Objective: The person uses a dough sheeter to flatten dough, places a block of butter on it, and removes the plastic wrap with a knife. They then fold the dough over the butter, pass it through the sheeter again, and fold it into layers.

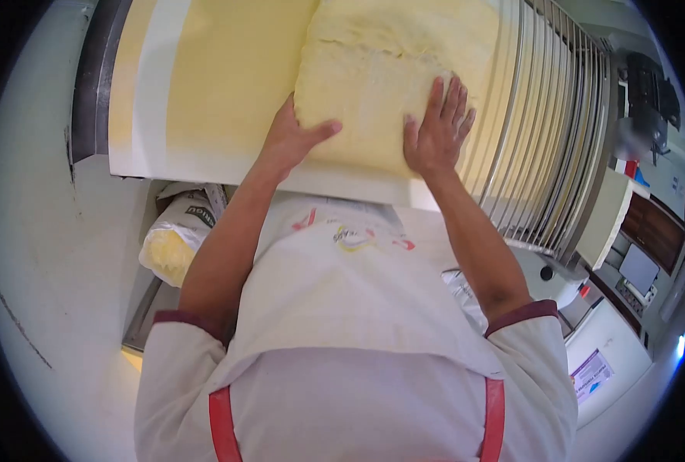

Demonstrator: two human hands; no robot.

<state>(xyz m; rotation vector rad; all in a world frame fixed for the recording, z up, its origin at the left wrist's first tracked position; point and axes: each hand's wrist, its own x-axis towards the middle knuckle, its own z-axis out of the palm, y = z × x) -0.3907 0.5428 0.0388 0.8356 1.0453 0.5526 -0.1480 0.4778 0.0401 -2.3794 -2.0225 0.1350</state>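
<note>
A wide slab of pale yellow dough (366,100) lies on a flat, cream-coloured belt surface (235,85), with a ragged seam running across its upper part. At the dough's left edge is my left hand (292,140), its thumb stretched over the dough and its other fingers partly hidden along the side. My right hand (439,131) rests flat near the right side of the dough, fingers spread and pointing away from me. Neither hand grips anything that I can see.
Metal guard bars (539,131) rise on the right of the belt. Below the belt's left end sits a white bag with yellow contents (169,250). A dark roller or rail (92,85) borders the left end. A white wall (30,200) stands further left.
</note>
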